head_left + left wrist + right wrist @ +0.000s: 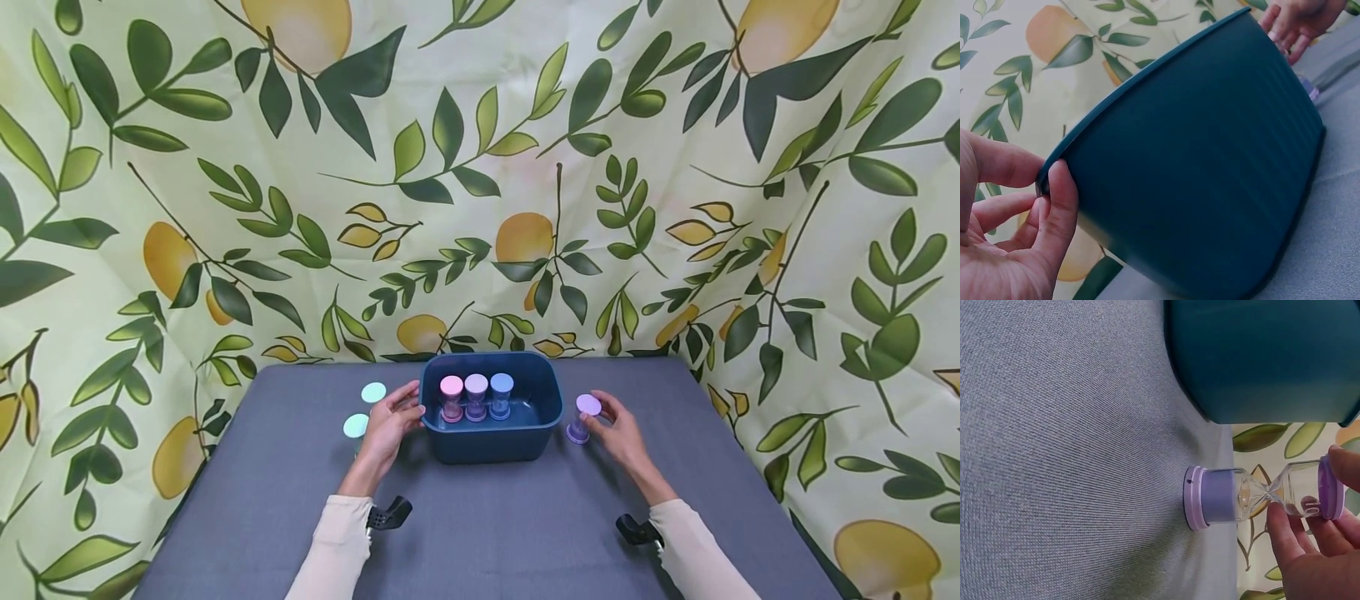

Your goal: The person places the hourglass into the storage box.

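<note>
A dark blue plastic bin (pixel 491 447) stands at the far middle of the table. My left hand (pixel 390 429) pinches its left rim between thumb and fingers, seen closely in the left wrist view. Inside the bin, toward its left, three hourglasses stand upright in a row: pink (pixel 452 386), lilac (pixel 476 384) and blue (pixel 502 384). Right of the bin, my right hand (pixel 621 432) holds a purple hourglass (pixel 1219 496) by its upper cap and glass. It is upright, its base close to the cloth, with purple sand in the lower bulb.
Two mint-green-capped hourglasses, one farther back (pixel 373 392) and one nearer (pixel 356 426), stand left of the bin beside my left hand. A grey cloth (pixel 480 525) covers the table. Behind and at both sides hangs a lemon-and-leaf patterned curtain (pixel 465 225).
</note>
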`<action>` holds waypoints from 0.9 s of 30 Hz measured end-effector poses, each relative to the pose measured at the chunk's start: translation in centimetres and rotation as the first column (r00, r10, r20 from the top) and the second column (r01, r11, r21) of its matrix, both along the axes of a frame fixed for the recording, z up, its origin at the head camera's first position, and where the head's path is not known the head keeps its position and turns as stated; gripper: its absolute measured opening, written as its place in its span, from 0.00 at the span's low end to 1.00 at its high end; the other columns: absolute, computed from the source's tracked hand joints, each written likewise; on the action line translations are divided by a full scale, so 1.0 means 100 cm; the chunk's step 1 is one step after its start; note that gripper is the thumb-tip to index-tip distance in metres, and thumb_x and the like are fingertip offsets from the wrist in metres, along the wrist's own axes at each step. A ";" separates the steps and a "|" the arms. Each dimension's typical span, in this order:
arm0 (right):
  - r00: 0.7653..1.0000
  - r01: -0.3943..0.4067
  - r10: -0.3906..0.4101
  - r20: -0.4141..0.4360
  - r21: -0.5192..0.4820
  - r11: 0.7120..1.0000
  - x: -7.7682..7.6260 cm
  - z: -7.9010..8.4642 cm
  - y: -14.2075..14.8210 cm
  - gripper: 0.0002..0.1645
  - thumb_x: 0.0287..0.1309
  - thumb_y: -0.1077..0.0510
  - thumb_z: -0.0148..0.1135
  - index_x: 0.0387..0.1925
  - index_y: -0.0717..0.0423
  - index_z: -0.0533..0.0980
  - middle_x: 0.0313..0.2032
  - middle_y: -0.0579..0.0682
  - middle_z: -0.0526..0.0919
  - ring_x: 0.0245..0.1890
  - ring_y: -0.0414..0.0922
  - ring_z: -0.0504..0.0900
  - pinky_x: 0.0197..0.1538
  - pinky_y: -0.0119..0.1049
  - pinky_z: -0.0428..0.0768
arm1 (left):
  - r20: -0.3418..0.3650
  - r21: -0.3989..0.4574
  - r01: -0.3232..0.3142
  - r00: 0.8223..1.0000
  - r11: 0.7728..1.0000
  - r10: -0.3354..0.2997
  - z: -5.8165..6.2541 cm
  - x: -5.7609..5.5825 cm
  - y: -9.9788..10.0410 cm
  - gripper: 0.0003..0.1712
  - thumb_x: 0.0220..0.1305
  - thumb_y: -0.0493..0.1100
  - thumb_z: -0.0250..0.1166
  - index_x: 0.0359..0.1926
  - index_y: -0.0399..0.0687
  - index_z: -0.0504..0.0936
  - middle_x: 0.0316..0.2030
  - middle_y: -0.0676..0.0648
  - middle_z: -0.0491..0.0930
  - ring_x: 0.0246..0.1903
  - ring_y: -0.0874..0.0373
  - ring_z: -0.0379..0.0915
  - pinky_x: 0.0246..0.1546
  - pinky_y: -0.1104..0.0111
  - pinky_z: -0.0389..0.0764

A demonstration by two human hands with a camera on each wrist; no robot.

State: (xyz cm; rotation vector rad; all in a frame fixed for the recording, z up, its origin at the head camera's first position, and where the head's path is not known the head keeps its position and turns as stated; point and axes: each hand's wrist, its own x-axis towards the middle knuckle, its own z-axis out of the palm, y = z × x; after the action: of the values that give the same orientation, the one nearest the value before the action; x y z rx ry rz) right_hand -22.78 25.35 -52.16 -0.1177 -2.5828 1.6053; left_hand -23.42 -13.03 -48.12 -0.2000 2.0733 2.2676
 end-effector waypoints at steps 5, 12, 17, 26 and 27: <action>1.000 0.015 -0.015 -0.007 -0.013 1.000 -0.001 0.000 -0.001 0.33 0.62 0.59 0.65 0.66 0.60 0.66 0.64 0.65 0.71 0.65 0.62 0.70 0.65 0.58 0.71 | 0.005 0.013 -0.003 1.000 1.000 0.003 0.000 -0.001 -0.001 0.29 0.63 0.29 0.60 0.66 0.41 0.72 0.61 0.36 0.73 0.48 0.54 0.76 0.36 0.73 0.81; 0.999 0.035 -0.035 -0.004 0.005 0.999 0.001 0.008 -0.002 0.33 0.63 0.58 0.64 0.67 0.60 0.66 0.64 0.64 0.71 0.64 0.61 0.70 0.65 0.58 0.71 | -0.004 0.005 0.004 1.000 1.000 -0.004 0.002 0.000 0.000 0.30 0.63 0.29 0.59 0.67 0.41 0.71 0.61 0.36 0.73 0.54 0.44 0.73 0.35 0.73 0.81; 0.997 0.041 -0.040 -0.063 0.025 0.999 0.001 0.027 0.000 0.32 0.63 0.58 0.64 0.66 0.58 0.67 0.63 0.63 0.73 0.63 0.57 0.72 0.64 0.55 0.72 | -0.010 -0.003 0.003 1.000 1.000 -0.003 0.003 -0.003 0.000 0.30 0.63 0.29 0.59 0.67 0.41 0.71 0.62 0.36 0.72 0.55 0.44 0.72 0.35 0.73 0.81; 0.991 0.065 -0.056 -0.118 0.073 0.995 0.008 0.060 0.000 0.34 0.61 0.52 0.67 0.66 0.55 0.69 0.60 0.60 0.77 0.60 0.53 0.75 0.54 0.27 0.78 | -0.002 -0.002 0.010 1.000 1.000 -0.010 0.001 0.002 -0.002 0.30 0.63 0.29 0.59 0.67 0.40 0.71 0.61 0.35 0.72 0.49 0.53 0.76 0.36 0.72 0.81; 0.990 0.068 -0.058 -0.126 0.076 0.995 0.008 0.064 0.000 0.34 0.61 0.51 0.67 0.66 0.54 0.69 0.60 0.59 0.76 0.60 0.52 0.75 0.53 0.23 0.77 | -0.005 -0.001 0.010 1.000 1.000 -0.010 0.001 0.002 -0.002 0.30 0.62 0.29 0.59 0.67 0.40 0.71 0.61 0.35 0.72 0.49 0.52 0.75 0.36 0.72 0.81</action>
State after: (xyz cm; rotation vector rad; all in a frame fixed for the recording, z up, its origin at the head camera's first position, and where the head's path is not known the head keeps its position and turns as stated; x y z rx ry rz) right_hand -22.02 25.33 -45.73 -0.0893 -2.5188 1.4382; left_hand -23.26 -13.19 -47.98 -0.1841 2.0727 2.2637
